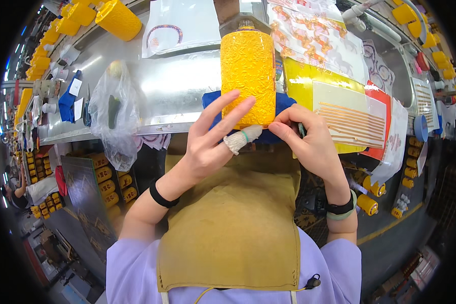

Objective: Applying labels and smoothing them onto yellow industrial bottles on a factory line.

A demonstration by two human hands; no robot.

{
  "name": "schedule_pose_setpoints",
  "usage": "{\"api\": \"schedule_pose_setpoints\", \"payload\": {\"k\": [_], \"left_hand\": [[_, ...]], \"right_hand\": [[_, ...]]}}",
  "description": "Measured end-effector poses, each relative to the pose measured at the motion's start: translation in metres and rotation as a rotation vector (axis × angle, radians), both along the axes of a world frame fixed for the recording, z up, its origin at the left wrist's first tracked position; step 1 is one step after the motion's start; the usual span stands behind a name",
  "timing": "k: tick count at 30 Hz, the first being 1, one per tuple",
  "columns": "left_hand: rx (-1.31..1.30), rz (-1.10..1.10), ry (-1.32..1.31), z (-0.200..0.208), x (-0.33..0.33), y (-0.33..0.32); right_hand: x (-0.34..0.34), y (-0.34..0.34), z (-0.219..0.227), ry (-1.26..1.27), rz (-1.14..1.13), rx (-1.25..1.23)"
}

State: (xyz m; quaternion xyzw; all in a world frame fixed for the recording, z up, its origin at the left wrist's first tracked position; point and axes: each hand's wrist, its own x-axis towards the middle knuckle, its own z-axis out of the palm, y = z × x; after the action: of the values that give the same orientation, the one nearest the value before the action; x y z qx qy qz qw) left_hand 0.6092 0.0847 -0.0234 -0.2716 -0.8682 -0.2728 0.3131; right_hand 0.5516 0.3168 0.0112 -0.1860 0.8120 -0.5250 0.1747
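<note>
- A yellow bottle (248, 76) with a raised leafy pattern appears to lie on its side straight ahead of the person, at the near edge of a metal worktop (182, 83); its long axis runs away from the body, neck far, base near
- The left hand (207, 147) has its fingers spread, two reaching over the bottle's near left side, while a finger in a white knitted sleeve (242, 139) sits at the base edge
- The right hand (309, 137) pinches thumb and forefinger together at the base's right corner; whether something thin is between them, I cannot tell
- Both hands are at the bottle, the left covering more of it
- Blue cloth (285, 103) shows on both sides beneath the bottle, whose contents are hidden
- To the left, a clear plastic bag (129, 96) holds something dark green, too blurred to name
- Under the worktop at left, a rack holds more yellow bottles (104, 175), lying in rows
</note>
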Motion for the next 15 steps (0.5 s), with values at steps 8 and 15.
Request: {"api": "schedule_pose_setpoints", "payload": {"k": [8,15], "left_hand": [[0.250,0.031,0.050,-0.017,-0.004,0.000],[0.105,0.106,0.050,-0.012,0.008,0.005]], "right_hand": [[-0.002,0.001,0.003,-0.060,-0.012,-0.041],[-0.003,0.004,0.001,-0.034,-0.004,-0.015]]}}
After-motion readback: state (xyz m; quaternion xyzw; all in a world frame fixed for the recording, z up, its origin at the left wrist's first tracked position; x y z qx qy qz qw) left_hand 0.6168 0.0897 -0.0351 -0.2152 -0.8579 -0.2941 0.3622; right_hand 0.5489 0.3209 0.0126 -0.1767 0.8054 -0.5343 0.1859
